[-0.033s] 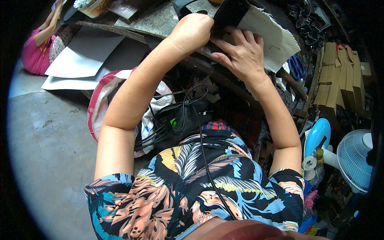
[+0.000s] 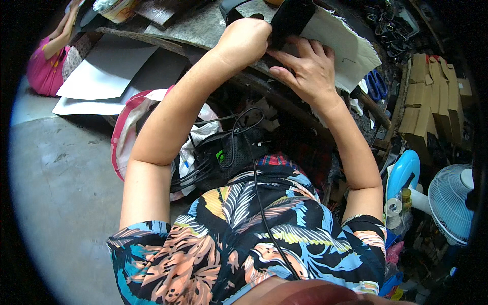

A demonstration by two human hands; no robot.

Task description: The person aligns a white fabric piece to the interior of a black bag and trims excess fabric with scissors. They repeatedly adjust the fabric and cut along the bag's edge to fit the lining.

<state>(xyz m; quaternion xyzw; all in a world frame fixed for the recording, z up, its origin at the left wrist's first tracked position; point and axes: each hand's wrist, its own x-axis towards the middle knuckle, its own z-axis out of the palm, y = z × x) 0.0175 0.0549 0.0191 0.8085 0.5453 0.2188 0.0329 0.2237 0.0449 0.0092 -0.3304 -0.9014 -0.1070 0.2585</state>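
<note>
I'm viewing the black piece [image 2: 294, 19] at the upper middle, just beyond both hands on the worn grey surface [image 2: 195, 33]. Its long axis is slanting from the gap between the hands, away and to the right, and its far end is running out of my view. That slant is what I'm minding most: the near end is lying just right of the left hand [image 2: 246, 38] and just beyond the right hand [image 2: 309, 71], so I'm judging neither clearly nearer.

The left hand is curling into a fist, knuckles up; its fingertips are hiding from me, so I cannot tell what, if anything, it is pinching. The right hand is spreading, palm down, its thumb standing apart and its index fingertip pointing at the left fist; its other fingertips are lying at the piece's shaded near end, where I cannot make out contact.

A pale cloth with a frayed edge [image 2: 353, 53] is spreading right of the piece, and blue-handled scissors [image 2: 376, 85] are lying past it. The surface's front edge is passing beneath the left forearm. I'm finding more room leftward, over the grey stretch; a blue fan [image 2: 450, 198] is standing right of the right elbow.
</note>
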